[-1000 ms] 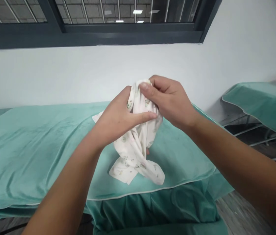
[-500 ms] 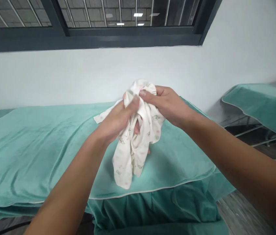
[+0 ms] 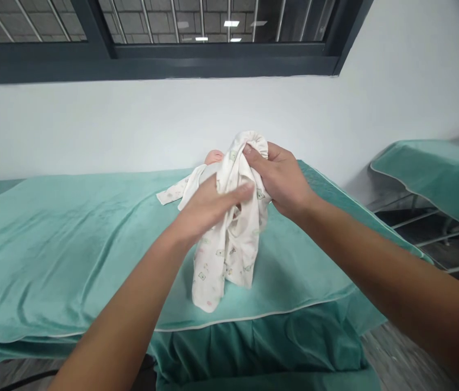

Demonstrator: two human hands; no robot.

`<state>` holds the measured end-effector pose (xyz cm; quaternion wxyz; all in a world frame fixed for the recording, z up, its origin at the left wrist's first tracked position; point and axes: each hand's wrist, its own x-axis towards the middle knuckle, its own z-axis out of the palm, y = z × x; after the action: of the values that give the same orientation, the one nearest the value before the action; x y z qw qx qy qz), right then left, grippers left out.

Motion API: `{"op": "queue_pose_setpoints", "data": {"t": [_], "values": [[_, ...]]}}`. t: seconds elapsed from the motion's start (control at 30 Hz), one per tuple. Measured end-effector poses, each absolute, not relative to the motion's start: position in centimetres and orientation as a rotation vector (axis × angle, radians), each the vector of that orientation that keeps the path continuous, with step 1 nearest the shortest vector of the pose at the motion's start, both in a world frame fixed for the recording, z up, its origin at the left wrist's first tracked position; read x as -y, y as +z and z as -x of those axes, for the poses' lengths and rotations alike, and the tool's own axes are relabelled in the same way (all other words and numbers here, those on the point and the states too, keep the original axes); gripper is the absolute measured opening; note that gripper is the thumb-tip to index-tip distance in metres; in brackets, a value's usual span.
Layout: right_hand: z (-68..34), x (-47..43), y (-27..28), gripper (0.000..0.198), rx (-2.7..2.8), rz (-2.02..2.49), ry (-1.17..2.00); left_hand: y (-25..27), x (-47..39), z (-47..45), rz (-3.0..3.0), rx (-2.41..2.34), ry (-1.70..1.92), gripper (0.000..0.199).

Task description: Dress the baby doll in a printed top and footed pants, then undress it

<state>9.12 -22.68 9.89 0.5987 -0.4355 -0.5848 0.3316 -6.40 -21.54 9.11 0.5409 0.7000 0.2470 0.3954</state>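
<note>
Both hands raise a small printed white garment above the green-covered bed.
The right hand (image 3: pixel 284 179) pinches the gathered upper edge of the garment (image 3: pixel 245 233) between thumb and fingers; the left hand (image 3: pixel 207 209) has its thumb across the front, its fingers hidden behind the cloth, so whether it grips cannot be told. The garment hangs toward the near edge of the bed (image 3: pixel 50 244). Just beyond the left hand show a doll's head (image 3: pixel 214 157) and a printed sleeve (image 3: pixel 174 191) stretched left; a dark-framed window (image 3: pixel 221 61) is on the far wall (image 3: pixel 90 127).
</note>
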Motion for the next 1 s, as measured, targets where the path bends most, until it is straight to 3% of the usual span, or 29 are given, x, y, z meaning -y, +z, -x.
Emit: {"op": "queue_pose_setpoints", "data": {"t": [0.1,0.27,0.47,0.6,0.87,1.0], "values": [[-9.1,22.3,9.8,0.042,1.349,1.006,0.735,8.8,22.2,6.0,-1.702,-0.573,0.914,0.045],[-10.2,22.1,10.0,0.041,1.359,0.968,0.768,8.3,21.5,6.4,-1.465,-0.729,1.010,0.027],[-11.4,22.5,9.4,0.043,1.536,0.951,1.053,8.5,20.3,6.8,-1.260,-0.616,1.150,0.028],[-11.2,22.9,8.8,0.030,1.694,1.091,1.248,7.6,19.6,6.7,-1.127,-0.594,1.100,0.028],[-10.8,22.2,8.0,0.008,1.233,1.137,1.061,6.4,21.6,6.7,-1.254,-0.492,0.663,0.068],[-11.1,22.0,7.7,0.005,1.104,1.038,1.195,6.5,21.9,7.0,-1.269,-0.495,0.549,0.069]]}}
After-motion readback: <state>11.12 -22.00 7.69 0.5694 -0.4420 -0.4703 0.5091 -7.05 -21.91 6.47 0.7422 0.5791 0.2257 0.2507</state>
